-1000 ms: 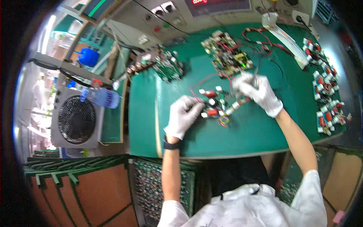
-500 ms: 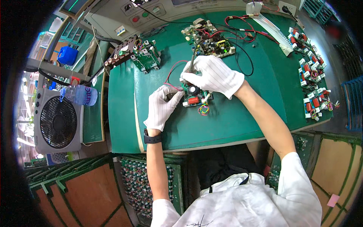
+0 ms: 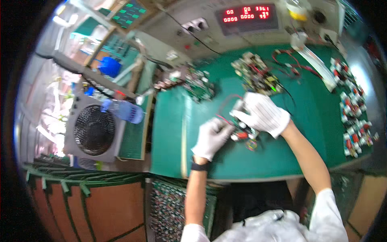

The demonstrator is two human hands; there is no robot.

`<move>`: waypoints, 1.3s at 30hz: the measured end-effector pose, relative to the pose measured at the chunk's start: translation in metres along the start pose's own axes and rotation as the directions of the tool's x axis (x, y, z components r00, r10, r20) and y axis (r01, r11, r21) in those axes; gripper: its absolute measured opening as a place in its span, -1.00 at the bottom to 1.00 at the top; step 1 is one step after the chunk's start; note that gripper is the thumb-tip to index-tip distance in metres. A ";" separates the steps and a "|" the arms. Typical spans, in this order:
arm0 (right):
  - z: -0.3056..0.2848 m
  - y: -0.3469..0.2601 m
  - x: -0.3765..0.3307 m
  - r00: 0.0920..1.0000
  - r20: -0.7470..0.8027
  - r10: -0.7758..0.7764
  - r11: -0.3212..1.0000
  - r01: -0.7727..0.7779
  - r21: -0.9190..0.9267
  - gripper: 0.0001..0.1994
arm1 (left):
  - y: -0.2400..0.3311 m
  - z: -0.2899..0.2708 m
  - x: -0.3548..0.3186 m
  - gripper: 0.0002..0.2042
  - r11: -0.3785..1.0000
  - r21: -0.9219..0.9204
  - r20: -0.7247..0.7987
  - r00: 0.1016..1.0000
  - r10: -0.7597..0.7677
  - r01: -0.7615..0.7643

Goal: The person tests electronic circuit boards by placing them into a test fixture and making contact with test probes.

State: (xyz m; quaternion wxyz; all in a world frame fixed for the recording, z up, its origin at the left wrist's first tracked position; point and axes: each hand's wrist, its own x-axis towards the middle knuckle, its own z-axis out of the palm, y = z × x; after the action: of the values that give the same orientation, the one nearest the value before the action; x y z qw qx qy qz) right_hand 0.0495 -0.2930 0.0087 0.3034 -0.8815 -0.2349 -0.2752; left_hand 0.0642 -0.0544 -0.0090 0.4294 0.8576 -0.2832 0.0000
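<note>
With fingers curled nearly together on the left hand [image 3: 212,139], just left of the circuit board [image 3: 241,136]; with fingers bent over its far right side on the right hand [image 3: 265,115], about equally near. Cannot tell either grip or long axis. Beneath, the bench [image 3: 278,159].

My left hand [image 3: 211,140] is at the left side of a circuit board [image 3: 241,136] on the bench [image 3: 171,137]; my right hand [image 3: 262,115] is over its far right part. A second board [image 3: 256,74] lies behind, a third board [image 3: 199,86] left of that. Further boards [image 3: 354,121] line the right edge. A fan [image 3: 94,129] stands left.
</note>
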 end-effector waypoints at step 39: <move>-0.011 -0.006 -0.009 0.970 0.234 0.072 0.915 -0.158 0.373 -0.66 | 0.001 0.005 0.002 -0.77 0.996 0.075 0.041 0.998 0.045 -0.048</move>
State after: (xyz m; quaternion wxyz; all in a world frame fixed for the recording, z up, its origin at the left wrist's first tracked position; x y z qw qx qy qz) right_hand 0.0350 -0.2982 0.0127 0.4604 -0.8407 -0.2638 -0.1078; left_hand 0.0635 -0.0598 -0.0110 0.3908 0.8662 -0.3113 0.0036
